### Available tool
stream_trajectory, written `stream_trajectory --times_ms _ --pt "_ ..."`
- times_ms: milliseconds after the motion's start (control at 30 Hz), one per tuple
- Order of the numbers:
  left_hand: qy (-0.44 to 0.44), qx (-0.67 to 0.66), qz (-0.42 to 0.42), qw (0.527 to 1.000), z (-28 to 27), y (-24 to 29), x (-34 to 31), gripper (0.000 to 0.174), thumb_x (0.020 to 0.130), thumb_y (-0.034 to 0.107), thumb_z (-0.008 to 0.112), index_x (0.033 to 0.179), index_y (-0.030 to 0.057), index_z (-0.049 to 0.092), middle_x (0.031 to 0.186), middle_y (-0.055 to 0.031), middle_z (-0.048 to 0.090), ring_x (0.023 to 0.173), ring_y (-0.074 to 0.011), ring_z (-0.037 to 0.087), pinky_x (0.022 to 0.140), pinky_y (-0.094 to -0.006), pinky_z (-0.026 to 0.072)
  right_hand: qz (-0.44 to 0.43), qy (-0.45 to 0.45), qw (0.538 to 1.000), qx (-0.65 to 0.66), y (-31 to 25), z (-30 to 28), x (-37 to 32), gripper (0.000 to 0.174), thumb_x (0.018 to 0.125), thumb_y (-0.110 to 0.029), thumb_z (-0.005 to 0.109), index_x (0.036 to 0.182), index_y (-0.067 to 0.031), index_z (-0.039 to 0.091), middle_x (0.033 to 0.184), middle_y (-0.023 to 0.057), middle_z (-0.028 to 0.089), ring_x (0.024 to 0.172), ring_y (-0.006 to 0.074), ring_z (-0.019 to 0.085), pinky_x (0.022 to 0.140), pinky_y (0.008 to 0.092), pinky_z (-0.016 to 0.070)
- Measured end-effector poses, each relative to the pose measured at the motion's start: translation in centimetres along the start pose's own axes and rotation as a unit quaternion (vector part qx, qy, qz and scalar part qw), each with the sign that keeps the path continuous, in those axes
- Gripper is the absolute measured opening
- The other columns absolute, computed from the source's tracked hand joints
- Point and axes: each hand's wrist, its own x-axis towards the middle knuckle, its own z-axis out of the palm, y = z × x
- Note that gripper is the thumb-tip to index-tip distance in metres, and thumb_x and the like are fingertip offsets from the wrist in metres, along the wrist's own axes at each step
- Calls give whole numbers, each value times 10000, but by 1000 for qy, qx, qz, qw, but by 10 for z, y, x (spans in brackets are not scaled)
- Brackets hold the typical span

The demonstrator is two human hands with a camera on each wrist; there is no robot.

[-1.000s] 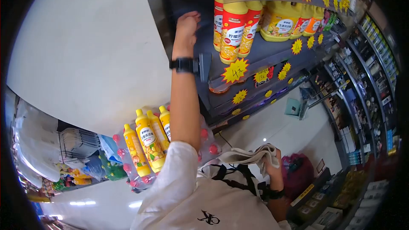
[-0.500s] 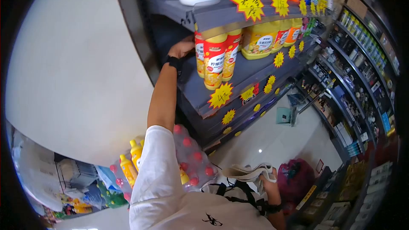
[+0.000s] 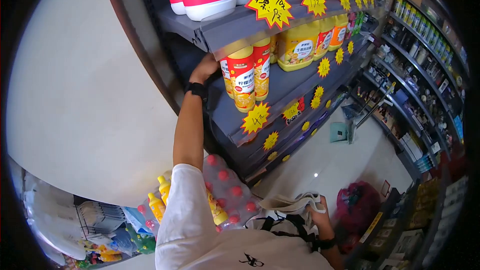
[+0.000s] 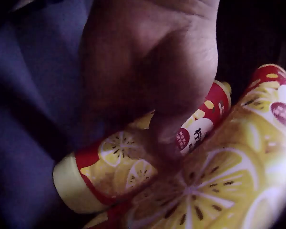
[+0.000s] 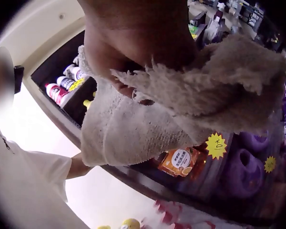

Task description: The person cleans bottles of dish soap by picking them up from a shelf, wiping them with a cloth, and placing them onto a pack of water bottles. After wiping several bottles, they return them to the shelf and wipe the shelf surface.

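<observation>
Reaching onto a shelf, my left hand (image 3: 205,68) is at the rear of a small group of yellow bottles with red labels (image 3: 241,81). In the left wrist view, my left hand (image 4: 152,67) grips the rear bottle (image 4: 119,164), its thumb pressed between that one and a nearer bottle (image 4: 205,186); the other fingers are hidden. Low on the right, my right hand (image 3: 320,213) holds a bunched beige cloth (image 3: 290,203). The right wrist view shows the cloth (image 5: 133,129) hanging from my right hand (image 5: 138,38).
An upper shelf edge (image 3: 240,37) with price tags overhangs the bottles. Larger yellow jugs (image 3: 298,47) stand to their right. A white panel (image 3: 90,90) is on the left. Shrink-wrapped red-capped bottles (image 3: 227,185) and a dark red bag (image 3: 356,205) are below.
My left hand has gone from beside the shelf, clear of the bottles, to the rear bottle and now grips it. The head view has shifted, showing more upper shelf. My right hand still holds the cloth.
</observation>
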Motion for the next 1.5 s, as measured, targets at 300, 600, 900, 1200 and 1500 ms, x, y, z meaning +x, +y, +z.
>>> stream_trajectory --times_ms 300,600,900,1200,1500 --pt "71 -150 -15 986 -15 -8 -48 461 792 -57 623 1216 10 454 1123 -78 601 1034 -191 570 928 -321 431 -24 10 999 46 22 5 10 437 755 46 596 1155 -30 437 1040 73 573 974 170 557 858 310 446" --pt "160 -64 32 984 -11 -7 -74 417 760 -2 680 1122 13 474 1057 -86 604 965 -167 581 867 -331 459 -21 -17 999 47 34 3 12 441 736 56 611 1138 -28 451 1065 85 572 983 189 564 871 327 450" --pt "265 128 17 956 -7 -7 -70 494 666 132 770 1057 -4 501 1051 -199 599 990 -336 585 844 -385 463 4 -39 999 35 34 3 4 467 783 49 581 1211 -2 401 1100 105 553 1023 199 542 907 345 429" --pt "437 33 29 898 55 72 -86 343 877 255 479 807 -53 615 755 -277 609 773 -436 606 708 -463 479 76 5 997 30 13 11 -12 417 765 40 564 1158 -61 464 1020 72 577 950 203 568 838 321 455" --pt "246 -231 -57 940 58 16 -48 641 929 496 315 985 -62 627 977 -256 629 1011 -386 563 873 -394 409 24 -92 995 -22 25 9 -13 423 758 39 568 1159 -58 471 1017 75 582 945 203 571 832 317 457"
